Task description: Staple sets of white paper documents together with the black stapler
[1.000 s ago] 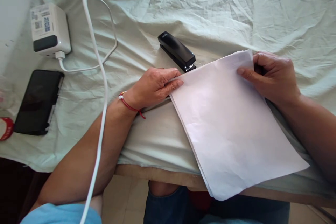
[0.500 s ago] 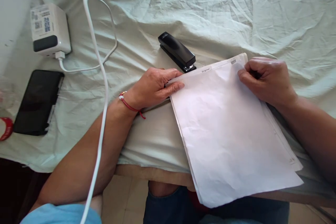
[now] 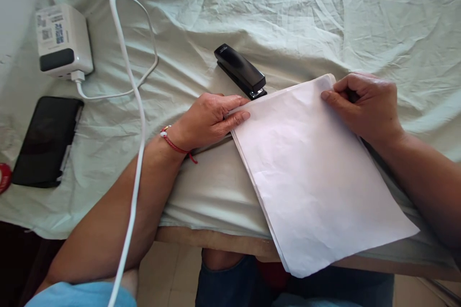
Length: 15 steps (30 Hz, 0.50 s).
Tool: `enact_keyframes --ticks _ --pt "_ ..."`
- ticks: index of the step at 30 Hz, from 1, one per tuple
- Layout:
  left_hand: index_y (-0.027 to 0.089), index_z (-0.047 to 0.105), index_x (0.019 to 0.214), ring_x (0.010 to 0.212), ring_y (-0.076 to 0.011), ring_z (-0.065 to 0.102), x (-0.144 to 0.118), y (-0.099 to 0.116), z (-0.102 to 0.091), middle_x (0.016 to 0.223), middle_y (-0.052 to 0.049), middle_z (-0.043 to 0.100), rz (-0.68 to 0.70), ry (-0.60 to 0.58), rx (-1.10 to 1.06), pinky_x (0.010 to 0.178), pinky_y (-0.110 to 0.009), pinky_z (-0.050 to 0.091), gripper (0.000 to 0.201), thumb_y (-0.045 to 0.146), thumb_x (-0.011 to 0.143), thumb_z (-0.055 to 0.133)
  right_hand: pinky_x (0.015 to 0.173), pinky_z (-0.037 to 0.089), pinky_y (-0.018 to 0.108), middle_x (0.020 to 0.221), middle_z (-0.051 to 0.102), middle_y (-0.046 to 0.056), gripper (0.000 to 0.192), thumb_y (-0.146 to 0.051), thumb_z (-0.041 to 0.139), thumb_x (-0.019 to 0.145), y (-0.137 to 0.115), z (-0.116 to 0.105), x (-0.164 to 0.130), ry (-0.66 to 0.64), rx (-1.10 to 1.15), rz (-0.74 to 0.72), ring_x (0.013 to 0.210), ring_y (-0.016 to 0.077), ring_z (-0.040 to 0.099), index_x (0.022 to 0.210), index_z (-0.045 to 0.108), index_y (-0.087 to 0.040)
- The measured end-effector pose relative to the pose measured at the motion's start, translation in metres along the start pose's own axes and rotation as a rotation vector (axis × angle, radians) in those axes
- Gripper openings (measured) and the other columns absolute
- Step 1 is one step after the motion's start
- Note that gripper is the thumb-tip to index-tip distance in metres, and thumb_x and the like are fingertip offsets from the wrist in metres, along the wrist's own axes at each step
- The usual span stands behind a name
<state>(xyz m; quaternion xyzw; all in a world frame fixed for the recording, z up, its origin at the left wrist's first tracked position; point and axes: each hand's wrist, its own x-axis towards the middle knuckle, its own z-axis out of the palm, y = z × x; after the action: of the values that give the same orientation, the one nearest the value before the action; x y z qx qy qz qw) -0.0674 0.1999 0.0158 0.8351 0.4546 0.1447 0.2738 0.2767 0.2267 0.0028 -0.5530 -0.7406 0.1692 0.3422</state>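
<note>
Pinching the far right corner of a stack of white paper sheets (image 3: 317, 172), the right hand (image 3: 363, 103) closes thumb and fingers on it, while the left hand (image 3: 211, 120) holds the far left corner, fingers laid flat on top; the stack lies skewed on the green cloth-covered table (image 3: 288, 19), its near end overhanging the edge. By my judgement the sheets look squared up but not yet fastened, the black stapler (image 3: 240, 70) lying untouched just beyond them. Any print faces down or is covered, and the left thumb is hidden.
</note>
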Motion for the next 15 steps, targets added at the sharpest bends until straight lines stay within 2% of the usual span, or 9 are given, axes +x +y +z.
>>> enact_keyframes --ticks 2,7,11,15 --pt "0.025 0.081 0.117 0.090 -0.0267 0.074 0.000 0.000 0.000 0.098 -0.009 0.083 0.006 0.000 -0.005 0.077 -0.033 0.054 0.039 0.047 0.107 0.050 0.070 0.043 0.039 0.068 0.059 0.000 0.019 -0.023 0.078 0.082 0.002 0.001 0.000 -0.015 -0.032 -0.013 0.066 0.0177 0.051 0.072 0.062 -0.026" --pt "0.026 0.080 0.113 0.084 -0.0252 0.072 0.000 -0.002 0.000 0.093 -0.008 0.081 0.011 0.010 0.003 0.074 -0.032 0.052 0.039 0.047 0.108 0.048 0.080 0.053 0.045 0.096 0.071 0.007 0.013 -0.026 0.078 0.091 0.012 0.001 -0.002 0.009 -0.196 -0.030 0.085 0.0262 0.067 0.102 0.073 -0.031" --pt "0.027 0.080 0.110 0.080 -0.0248 0.070 0.000 -0.002 0.000 0.088 -0.007 0.079 -0.001 0.015 0.007 0.073 -0.033 0.051 0.037 0.048 0.107 0.050 0.084 0.056 0.046 0.102 0.073 0.009 0.010 -0.032 0.079 0.094 0.016 -0.001 -0.003 -0.019 -0.269 -0.006 0.087 0.0264 0.068 0.104 0.077 -0.030" --pt "0.027 0.080 0.111 0.080 -0.0251 0.069 0.000 -0.002 0.000 0.084 -0.006 0.077 -0.010 0.021 0.015 0.072 -0.032 0.050 0.036 0.048 0.106 0.051 0.086 0.057 0.047 0.105 0.074 0.009 0.016 -0.035 0.082 0.091 0.018 0.000 -0.004 -0.022 -0.268 0.008 0.086 0.0260 0.069 0.105 0.080 -0.028"
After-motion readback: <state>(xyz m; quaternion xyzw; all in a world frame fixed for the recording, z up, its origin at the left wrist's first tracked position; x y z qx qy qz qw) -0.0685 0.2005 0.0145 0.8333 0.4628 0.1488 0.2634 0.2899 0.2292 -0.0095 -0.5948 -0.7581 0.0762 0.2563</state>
